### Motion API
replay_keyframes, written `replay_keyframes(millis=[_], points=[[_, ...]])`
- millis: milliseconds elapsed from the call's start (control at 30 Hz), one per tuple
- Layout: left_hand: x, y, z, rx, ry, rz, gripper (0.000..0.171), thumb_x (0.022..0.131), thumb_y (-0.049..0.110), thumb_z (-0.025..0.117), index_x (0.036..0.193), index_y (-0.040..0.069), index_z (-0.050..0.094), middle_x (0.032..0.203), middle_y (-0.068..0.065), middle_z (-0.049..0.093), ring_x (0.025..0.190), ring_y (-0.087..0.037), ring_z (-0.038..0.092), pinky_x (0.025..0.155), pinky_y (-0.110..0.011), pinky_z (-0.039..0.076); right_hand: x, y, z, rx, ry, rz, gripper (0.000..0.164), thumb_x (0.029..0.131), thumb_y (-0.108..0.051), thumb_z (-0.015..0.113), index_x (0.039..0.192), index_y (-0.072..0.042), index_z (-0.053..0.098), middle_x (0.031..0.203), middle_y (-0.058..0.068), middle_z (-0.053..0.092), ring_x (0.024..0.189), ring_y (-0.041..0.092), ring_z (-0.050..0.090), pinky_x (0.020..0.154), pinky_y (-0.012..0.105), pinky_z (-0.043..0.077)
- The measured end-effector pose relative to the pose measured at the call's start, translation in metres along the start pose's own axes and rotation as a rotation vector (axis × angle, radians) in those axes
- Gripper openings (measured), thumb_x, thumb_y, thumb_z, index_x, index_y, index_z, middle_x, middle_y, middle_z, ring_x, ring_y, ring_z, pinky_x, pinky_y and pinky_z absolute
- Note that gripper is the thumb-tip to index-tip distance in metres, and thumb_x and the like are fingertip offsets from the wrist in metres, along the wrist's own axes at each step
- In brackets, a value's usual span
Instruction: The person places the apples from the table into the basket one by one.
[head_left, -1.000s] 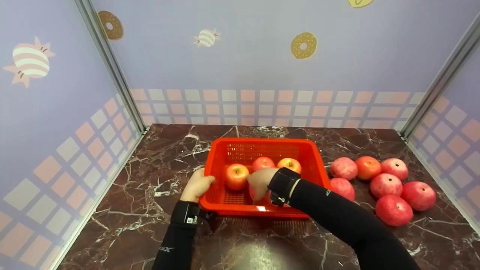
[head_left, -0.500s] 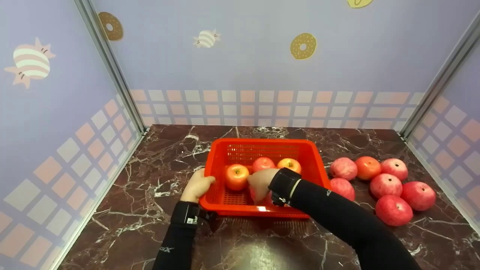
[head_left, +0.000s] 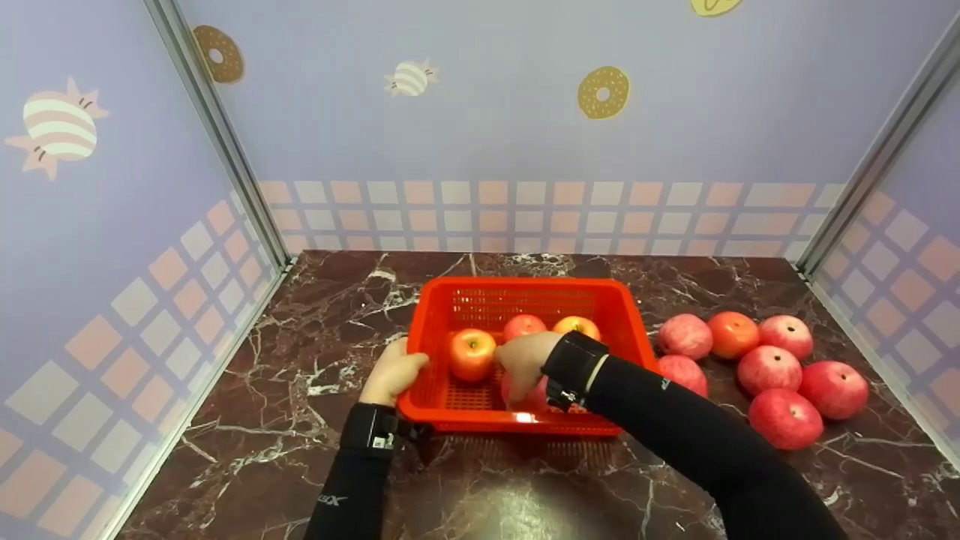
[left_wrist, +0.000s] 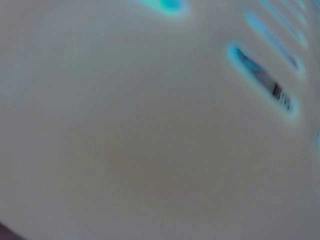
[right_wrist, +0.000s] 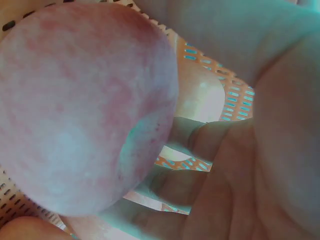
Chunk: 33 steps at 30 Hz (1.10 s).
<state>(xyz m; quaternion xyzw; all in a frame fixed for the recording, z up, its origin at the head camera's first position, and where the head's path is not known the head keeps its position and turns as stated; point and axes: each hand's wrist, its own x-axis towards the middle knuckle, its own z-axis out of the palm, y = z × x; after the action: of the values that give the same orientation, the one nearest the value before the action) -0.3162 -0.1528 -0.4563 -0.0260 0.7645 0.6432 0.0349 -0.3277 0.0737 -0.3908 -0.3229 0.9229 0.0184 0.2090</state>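
Note:
A red plastic basket [head_left: 525,283] with slotted walls sits on the table. My left hand [head_left: 394,373] grips its left rim, the thumb over the edge. Inside the basket, at the front, my right hand [head_left: 525,361] holds a pinkish-red apple [right_wrist: 85,110], mostly hidden under the hand in the head view. In the right wrist view its fingers [right_wrist: 175,187] reach around that apple. A yellow-red apple [head_left: 472,354] lies left of the hand, a red apple [head_left: 523,327] behind it, and a yellowish apple [head_left: 577,328] at the back right. The left wrist view is a blurred pale surface with slots.
Several red apples [head_left: 769,369] stand grouped on the dark marbled tabletop [head_left: 330,322] right of the basket, the nearest ones close to its wall and the right sleeve. Patterned panels [head_left: 487,135] enclose the back and both sides.
Almost nothing moves. The right hand stays in the basket on the apple, its wrist shifted very slightly; the left hand keeps its place on the rim. The head view drifts a little.

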Motion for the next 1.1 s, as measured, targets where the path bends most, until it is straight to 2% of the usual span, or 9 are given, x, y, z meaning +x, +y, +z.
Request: replay_keyframes(millis=[167,400,533,633,800,900,967,1033,1100], points=[[0.000,-0.001,0.000,0.009,0.002,0.002,0.036,0.076,-0.008,0.049,0.111,-0.012,0.055,0.104,-0.027,0.060,0.089,-0.037,0.064,0.073,-0.043,0.056,-0.003,0.003,-0.002,0.009,0.012,-0.005,0.044,0.069,-0.034,0.082,0.100,-0.014,0.058,0.093,-0.001,0.062,0.084,0.016,0.056,0.074,0.034,0.050],[0.000,-0.001,0.001,0.043,0.005,0.021,0.033,0.076,-0.007,0.049,0.108,-0.011,0.056,0.100,-0.024,0.060,0.084,-0.033,0.063,0.070,-0.040,0.055,-0.010,0.007,-0.009,0.084,0.013,0.003,0.038,0.069,-0.032,0.082,0.096,-0.015,0.060,0.082,-0.005,0.059,0.076,0.014,0.054,0.068,0.030,0.048],[0.000,-0.002,0.001,0.045,0.005,0.028,0.033,0.076,-0.008,0.048,0.108,-0.012,0.056,0.100,-0.025,0.060,0.084,-0.033,0.063,0.071,-0.041,0.055,-0.014,0.012,-0.013,0.074,0.012,0.007,0.036,0.073,-0.036,0.081,0.092,-0.014,0.061,0.080,-0.005,0.056,0.073,0.014,0.052,0.066,0.032,0.046],[0.000,-0.002,0.001,0.019,-0.001,0.014,0.035,0.077,-0.008,0.048,0.111,-0.012,0.055,0.104,-0.027,0.060,0.087,-0.036,0.064,0.073,-0.043,0.056,-0.018,0.017,-0.016,0.108,0.008,0.026,0.038,0.074,-0.041,0.081,0.092,-0.014,0.061,0.080,-0.004,0.055,0.073,0.016,0.051,0.067,0.033,0.046],[-0.001,-0.001,0.001,-0.003,-0.005,0.002,0.038,0.077,-0.009,0.048,0.114,-0.013,0.054,0.108,-0.029,0.059,0.091,-0.039,0.063,0.075,-0.045,0.056,-0.024,0.026,-0.021,0.152,0.002,0.066,0.049,0.074,-0.043,0.081,0.105,-0.010,0.063,0.088,0.000,0.058,0.085,0.020,0.056,0.081,0.039,0.048],[-0.001,0.000,0.001,-0.007,-0.003,0.000,0.040,0.077,-0.009,0.048,0.116,-0.013,0.054,0.109,-0.030,0.058,0.093,-0.040,0.062,0.076,-0.046,0.055,-0.028,0.032,-0.023,0.119,0.004,0.091,0.060,0.077,-0.047,0.077,0.119,-0.008,0.060,0.106,0.005,0.063,0.102,0.024,0.059,0.092,0.043,0.046],[-0.001,0.000,0.001,-0.001,0.000,0.002,0.040,0.077,-0.009,0.047,0.116,-0.013,0.054,0.109,-0.030,0.058,0.093,-0.040,0.063,0.076,-0.047,0.055,-0.032,0.037,-0.025,0.096,0.014,0.100,0.065,0.078,-0.050,0.075,0.125,-0.009,0.058,0.115,0.007,0.063,0.109,0.026,0.058,0.094,0.045,0.045],[-0.001,0.000,0.001,0.002,0.003,0.005,0.040,0.077,-0.009,0.047,0.115,-0.013,0.054,0.108,-0.030,0.059,0.092,-0.040,0.063,0.076,-0.046,0.055,-0.036,0.042,-0.027,0.085,0.025,0.096,0.065,0.080,-0.051,0.073,0.127,-0.008,0.058,0.115,0.008,0.063,0.109,0.026,0.058,0.094,0.045,0.046],[-0.001,0.000,0.001,0.001,0.004,0.007,0.039,0.076,-0.009,0.047,0.115,-0.013,0.054,0.108,-0.030,0.059,0.091,-0.040,0.063,0.075,-0.046,0.055,-0.040,0.047,-0.029,0.088,0.032,0.095,0.062,0.081,-0.049,0.073,0.126,-0.008,0.059,0.108,0.007,0.065,0.102,0.025,0.060,0.090,0.045,0.047]])
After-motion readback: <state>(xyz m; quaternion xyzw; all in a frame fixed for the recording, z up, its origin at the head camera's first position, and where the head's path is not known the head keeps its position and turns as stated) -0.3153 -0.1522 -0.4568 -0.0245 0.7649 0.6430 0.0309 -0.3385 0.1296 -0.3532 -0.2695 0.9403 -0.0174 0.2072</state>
